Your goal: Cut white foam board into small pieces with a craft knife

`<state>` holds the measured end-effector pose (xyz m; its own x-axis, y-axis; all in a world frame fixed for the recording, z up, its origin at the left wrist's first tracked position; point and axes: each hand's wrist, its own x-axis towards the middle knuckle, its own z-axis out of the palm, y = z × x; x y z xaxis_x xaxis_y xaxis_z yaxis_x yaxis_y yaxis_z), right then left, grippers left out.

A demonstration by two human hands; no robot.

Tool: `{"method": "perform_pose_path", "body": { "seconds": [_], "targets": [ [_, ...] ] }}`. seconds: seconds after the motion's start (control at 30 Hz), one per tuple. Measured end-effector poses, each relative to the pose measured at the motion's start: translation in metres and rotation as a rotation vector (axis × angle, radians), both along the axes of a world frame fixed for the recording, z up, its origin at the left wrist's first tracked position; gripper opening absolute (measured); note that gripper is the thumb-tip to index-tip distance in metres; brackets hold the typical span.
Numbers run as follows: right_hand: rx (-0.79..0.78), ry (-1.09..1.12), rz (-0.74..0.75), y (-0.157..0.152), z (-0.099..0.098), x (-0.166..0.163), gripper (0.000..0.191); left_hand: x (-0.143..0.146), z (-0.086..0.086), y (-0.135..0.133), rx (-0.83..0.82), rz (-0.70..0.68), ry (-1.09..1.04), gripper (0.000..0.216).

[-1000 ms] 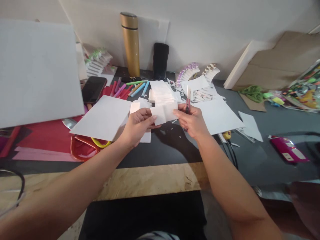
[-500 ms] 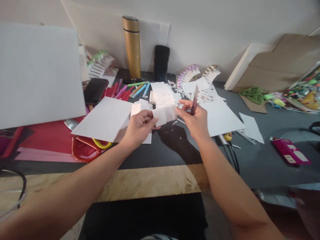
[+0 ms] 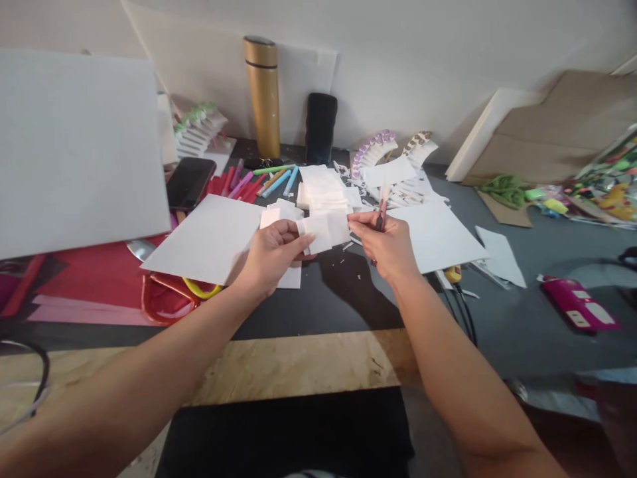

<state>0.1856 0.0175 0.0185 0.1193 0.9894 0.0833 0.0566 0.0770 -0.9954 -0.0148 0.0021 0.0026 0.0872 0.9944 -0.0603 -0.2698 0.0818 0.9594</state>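
Note:
My left hand point(image 3: 281, 251) is closed, its thumb and fingers pinching a few small white paper pieces point(image 3: 324, 232) that overlap each other. At their right edge, the thumb and forefinger of my right hand point(image 3: 385, 240) touch the paper. The same hand holds a slim, pointed blade with a dark handle point(image 3: 381, 218), its tip upward; whether it is scissors or a knife I cannot tell. Just behind the held pieces lies a stack of white paper pieces point(image 3: 323, 184). Under my left wrist rests a large white sheet point(image 3: 209, 232).
Markers point(image 3: 279, 180), a phone point(image 3: 190, 182), a gold flask point(image 3: 263, 99) and a black upright case point(image 3: 321, 127) stand or lie behind. Another white sheet point(image 3: 442, 236) is at right, with a magenta device point(image 3: 580, 303) beyond. Orange-handled scissors point(image 3: 166, 302) lie at left.
My right hand has dipped slightly, and its fingers have closed in on the right edge of the paper pieces. My left hand has shifted a little to the left.

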Motion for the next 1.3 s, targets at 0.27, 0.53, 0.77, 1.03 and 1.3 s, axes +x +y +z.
{"method": "perform_pose_path", "body": {
  "seconds": [0.27,0.53,0.77,1.03,1.3],
  "targets": [
    [-0.027,0.064,0.131,-0.010,0.002,-0.015,0.016,0.003,0.004,-0.001,-0.053,0.073,-0.073,0.051],
    [-0.080,0.126,0.197,-0.009,0.003,-0.014,0.023,0.005,0.008,0.000,-0.074,0.031,-0.201,0.050],
    [-0.141,0.154,0.287,-0.008,0.003,-0.012,0.034,-0.002,0.012,0.002,-0.152,-0.016,-0.212,0.036],
    [-0.239,0.136,0.394,-0.012,0.007,-0.017,0.043,0.000,0.017,0.000,-0.225,-0.007,-0.199,0.031],
    [-0.335,0.134,0.426,-0.012,0.004,-0.016,0.037,0.001,0.013,-0.001,-0.223,-0.019,-0.181,0.032]
  ]
}}
